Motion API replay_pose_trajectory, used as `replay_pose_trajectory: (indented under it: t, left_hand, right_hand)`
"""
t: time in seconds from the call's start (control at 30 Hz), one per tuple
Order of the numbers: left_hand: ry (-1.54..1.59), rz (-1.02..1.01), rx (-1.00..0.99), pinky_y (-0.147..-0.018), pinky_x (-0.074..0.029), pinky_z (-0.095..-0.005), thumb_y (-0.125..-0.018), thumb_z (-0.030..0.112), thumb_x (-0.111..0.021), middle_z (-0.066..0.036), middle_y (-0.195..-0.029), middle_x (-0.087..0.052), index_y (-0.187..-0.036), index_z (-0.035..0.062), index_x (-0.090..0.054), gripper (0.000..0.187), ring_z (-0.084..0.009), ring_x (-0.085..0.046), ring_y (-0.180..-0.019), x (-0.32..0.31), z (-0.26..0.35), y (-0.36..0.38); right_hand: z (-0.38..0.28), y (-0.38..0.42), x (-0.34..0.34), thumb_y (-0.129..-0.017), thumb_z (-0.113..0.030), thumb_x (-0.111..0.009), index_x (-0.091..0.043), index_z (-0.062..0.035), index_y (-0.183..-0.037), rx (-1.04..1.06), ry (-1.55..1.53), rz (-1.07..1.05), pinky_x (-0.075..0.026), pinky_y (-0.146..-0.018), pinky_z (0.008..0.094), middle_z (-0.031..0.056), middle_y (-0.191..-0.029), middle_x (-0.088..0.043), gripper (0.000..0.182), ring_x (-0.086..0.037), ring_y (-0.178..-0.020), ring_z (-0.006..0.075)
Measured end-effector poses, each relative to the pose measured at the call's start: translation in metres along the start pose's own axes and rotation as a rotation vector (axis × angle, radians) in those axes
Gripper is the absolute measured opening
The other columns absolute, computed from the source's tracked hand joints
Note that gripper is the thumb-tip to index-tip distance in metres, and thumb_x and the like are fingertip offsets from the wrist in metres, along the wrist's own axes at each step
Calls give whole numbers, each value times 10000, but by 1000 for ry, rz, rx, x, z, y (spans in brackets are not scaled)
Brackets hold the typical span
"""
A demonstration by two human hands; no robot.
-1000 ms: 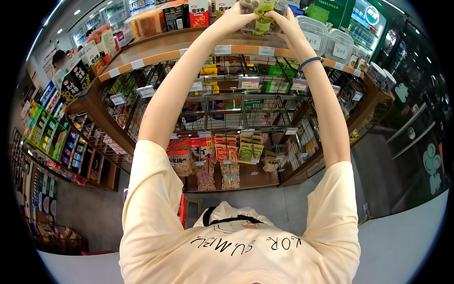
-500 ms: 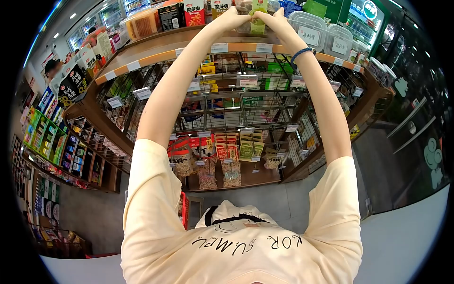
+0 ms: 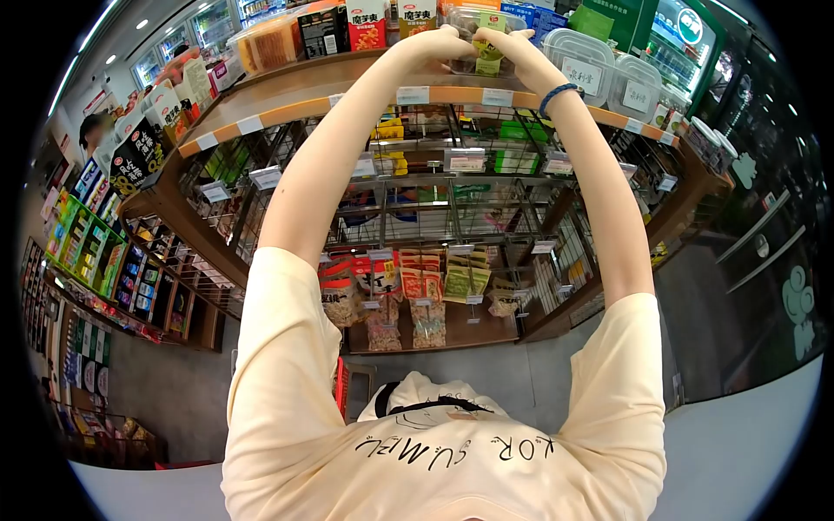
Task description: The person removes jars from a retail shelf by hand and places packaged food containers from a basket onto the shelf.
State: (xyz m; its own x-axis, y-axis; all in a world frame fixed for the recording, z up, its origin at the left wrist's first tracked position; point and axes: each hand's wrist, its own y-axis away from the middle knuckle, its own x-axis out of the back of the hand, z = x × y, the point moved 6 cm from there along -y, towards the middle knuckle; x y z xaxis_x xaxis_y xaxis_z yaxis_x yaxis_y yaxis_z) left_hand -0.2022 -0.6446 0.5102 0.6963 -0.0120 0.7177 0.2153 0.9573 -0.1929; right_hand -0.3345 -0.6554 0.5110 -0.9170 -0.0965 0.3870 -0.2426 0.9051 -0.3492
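Both arms reach forward over the top of a wooden shelf unit. A clear plastic container [image 3: 467, 19] with a green label band [image 3: 489, 57] is between my hands there. My left hand [image 3: 434, 45] is closed on its left side. At its right side my right hand [image 3: 511, 50] grips it, thumb near the label. What is inside the container is hard to make out. Close to my right hand stand clear lidded tubs [image 3: 580, 71] with white labels. Red and brown snack boxes [image 3: 367, 24] stand beyond my left hand.
Below the wooden top [image 3: 300, 82] are wire shelves with price tags and hanging snack bags [image 3: 421, 282]. A red basket [image 3: 340, 386] is by my body. Stocked shelves [image 3: 87, 230] and a person [image 3: 94, 130] are at left; a dark glass door [image 3: 764, 234] is at right.
My hands and the container appear slightly lower in view. The shelf and boxes have shifted down a little too, as my head view tilts. My grip looks much the same.
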Motion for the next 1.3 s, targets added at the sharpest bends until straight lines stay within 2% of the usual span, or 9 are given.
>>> replay_pose_trajectory:
  t: [0.03, 0.23, 0.43, 0.73, 0.9, 1.03, 1.13, 1.17, 1.3]
  left_hand:
    - [-1, 1, 0, -881, -478, -319, -800, 373, -608, -109, -1096, -516, -1197, -16, -412, 589, -166, -533, -1007, 0, 2, 1]
    - [-127, 95, 14, -778, -526, -284, -776, 377, -630, -139, -1063, -538, -1183, -94, -368, 676, -180, -575, -954, 3, 7, -3]
    - [66, 161, 70, -646, -503, -298, -741, 347, -669, -201, -892, -561, -1262, -198, -71, 962, -209, -583, -790, -1, -17, -32]
    - [174, 63, 36, -735, -478, -315, -782, 297, -618, -65, -956, -549, -1146, 19, -454, 486, -141, -516, -918, -2, -25, -42]
    - [215, 37, 95, -743, -478, -313, -781, 308, -620, -86, -991, -562, -1133, -4, -472, 493, -153, -542, -899, -1, -20, -32]
    - [-189, 182, 7, -770, -480, -289, -760, 368, -648, -126, -1012, -581, -1080, -76, -502, 567, -204, -575, -922, 15, -4, -4]
    - [-8, 168, -446, -861, -451, -323, -857, 306, -573, -142, -1175, -545, -1250, -18, -422, 531, -201, -533, -1068, 29, 16, 34]
    - [349, 108, -327, -823, -471, -311, -838, 194, -599, -155, -1110, -549, -1318, 22, -315, 584, -208, -560, -956, 29, 1, 43]
    - [358, 383, -423, -956, -375, -346, -850, 286, -586, -184, -1214, -487, -1352, 13, -259, 659, -253, -472, -1129, 39, 16, 180]
  right_hand:
    - [0, 2, -2, -680, -522, -652, 149, 199, -1285, -16, -25, -44, -210, -1019, 337, 295, -1322, -239, 1236, -200, -1288, 288]
    - [12, -19, 2, -617, -452, -668, 202, 159, -1287, -11, 32, 71, -320, -993, 400, 379, -1302, -257, 1257, -307, -1240, 400]
    - [12, -20, 4, -603, -468, -677, 188, 132, -1311, -66, 38, 97, -298, -1010, 424, 350, -1381, -72, 1268, -227, -1283, 389]
    - [17, -24, 6, -631, -450, -679, 192, 95, -1329, -61, 25, 109, -294, -1015, 431, 309, -1400, -79, 1243, -221, -1288, 379]
    - [24, -25, 5, -633, -446, -679, 189, 116, -1320, -28, -28, 109, -263, -1038, 418, 312, -1409, -50, 1242, -178, -1310, 380]
    - [5, -1, 3, -647, -438, -679, 128, 163, -1313, 131, -54, 129, -174, -1085, 376, 317, -1418, -9, 1207, -77, -1348, 361]
    - [-46, 52, -9, -753, -333, -637, -272, 49, -1332, 645, 123, 121, -263, -1042, 369, 257, -1358, -299, 783, -262, -1286, 363]
    - [-59, 78, -13, -826, -273, -610, -413, -6, -1274, 827, 139, 193, -354, -930, 307, 126, -1220, -458, 557, -435, -1137, 229]
    - [-85, 150, -49, -804, -185, -613, -129, -21, -1402, 823, 330, 80, -245, -1053, 369, 257, -1392, -241, 787, -265, -1301, 323]
